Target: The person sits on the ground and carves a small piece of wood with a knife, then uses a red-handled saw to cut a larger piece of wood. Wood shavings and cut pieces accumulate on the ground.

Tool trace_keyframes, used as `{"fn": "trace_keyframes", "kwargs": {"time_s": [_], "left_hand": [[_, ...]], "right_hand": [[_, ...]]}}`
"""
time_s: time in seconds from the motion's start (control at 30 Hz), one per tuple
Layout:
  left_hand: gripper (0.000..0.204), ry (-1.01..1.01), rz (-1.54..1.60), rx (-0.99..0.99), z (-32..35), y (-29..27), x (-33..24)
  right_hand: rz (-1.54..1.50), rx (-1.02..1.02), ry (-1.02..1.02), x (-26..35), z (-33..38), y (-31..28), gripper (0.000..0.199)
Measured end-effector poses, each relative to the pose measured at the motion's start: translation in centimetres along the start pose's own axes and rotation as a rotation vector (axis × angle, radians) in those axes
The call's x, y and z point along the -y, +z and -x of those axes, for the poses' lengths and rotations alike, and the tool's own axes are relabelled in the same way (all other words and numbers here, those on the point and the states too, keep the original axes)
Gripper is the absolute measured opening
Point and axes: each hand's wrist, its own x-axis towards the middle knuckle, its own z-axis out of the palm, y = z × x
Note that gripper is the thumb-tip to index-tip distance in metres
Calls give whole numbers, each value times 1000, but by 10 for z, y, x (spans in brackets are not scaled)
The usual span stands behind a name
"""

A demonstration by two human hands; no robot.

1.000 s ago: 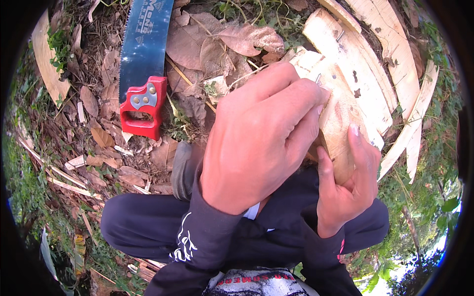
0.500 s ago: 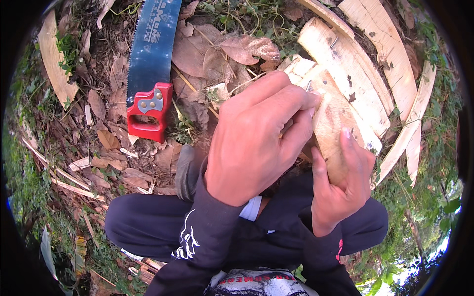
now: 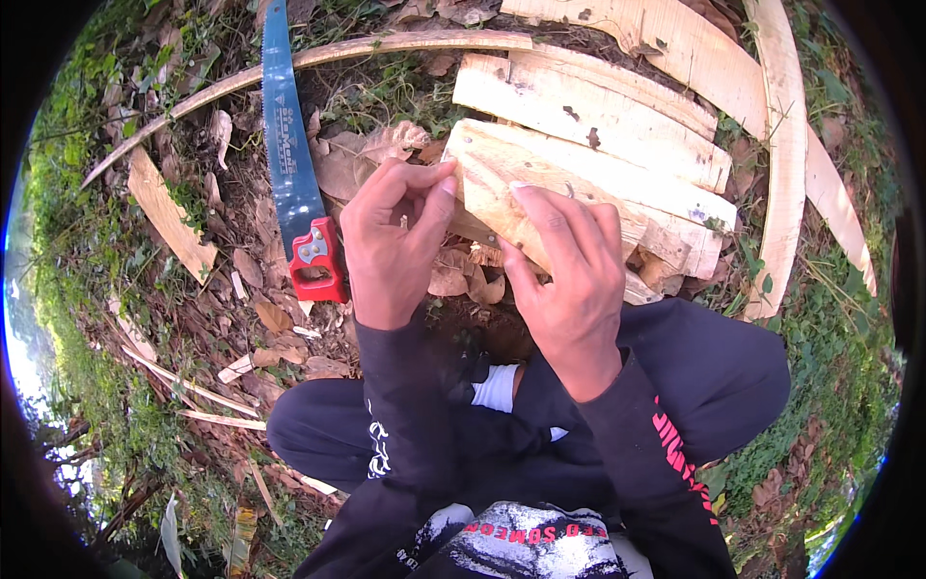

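Observation:
A short pale wooden board (image 3: 492, 183) lies slanted in front of me, its lower edge in my right hand (image 3: 576, 280). Fingertips rest on its face and the thumb presses its near edge. A bent nail (image 3: 569, 189) sticks up beside those fingers, and a nail head (image 3: 470, 140) shows near the far left corner. At the board's left end is my left hand (image 3: 394, 236), thumb and forefinger pinched together; whatever they hold is too small to make out. Beneath and beyond the board, several rough planks (image 3: 598, 135) lie side by side.
A handsaw (image 3: 316, 261) with a red handle and blue blade lies on the leafy ground at left. One long thin strip (image 3: 386, 43) arcs across the far side. More wood slats (image 3: 781, 174) lie at right, and a wood scrap (image 3: 174, 212) lies left of the saw.
The view has shifted, showing more planks. My left hand has moved from the board's upper face to its left end, while my right hand has moved further along the board.

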Motion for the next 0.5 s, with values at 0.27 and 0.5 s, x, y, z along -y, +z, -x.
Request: {"fn": "trace_keyframes", "kwargs": {"time_s": [0.27,0.5], "left_hand": [[11,-15,-104,30,-1,-2,-10],[13,-18,-127,18,1,-2,-10]], "right_hand": [[-129,-47,107,-1,4,0,48],[-121,-72,101,-3,5,1,46]]}}
